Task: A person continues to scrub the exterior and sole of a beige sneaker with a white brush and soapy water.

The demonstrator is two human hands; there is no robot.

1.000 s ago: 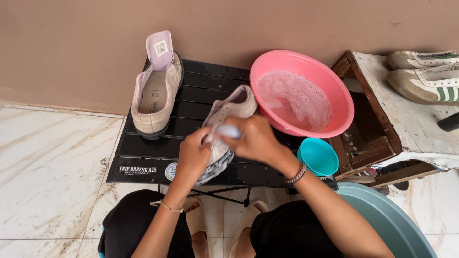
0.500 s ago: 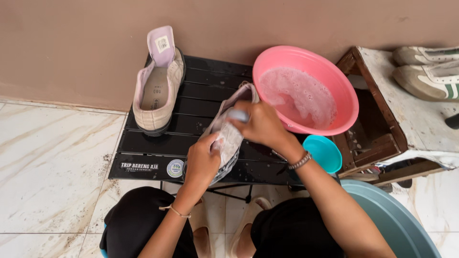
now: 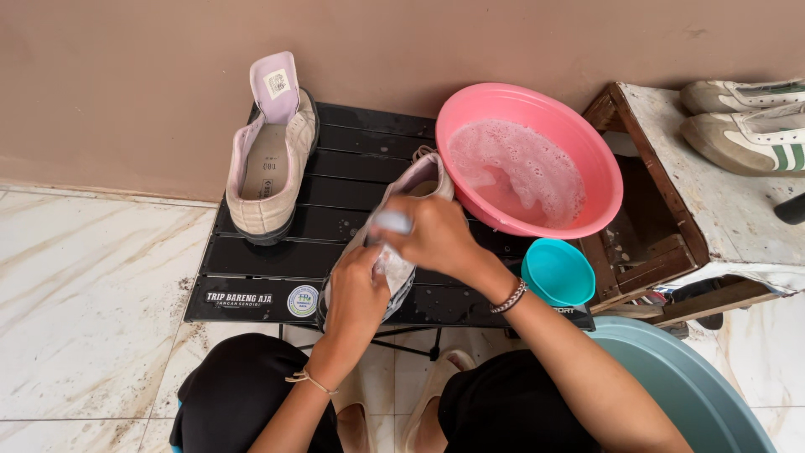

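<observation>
Right hand slid heelward | grips pale brush | left hand clasps wet canvas shoe

Soft, even daylight, faint shadows, sharp focus throughout (slight motion blur at the hands).
</observation>
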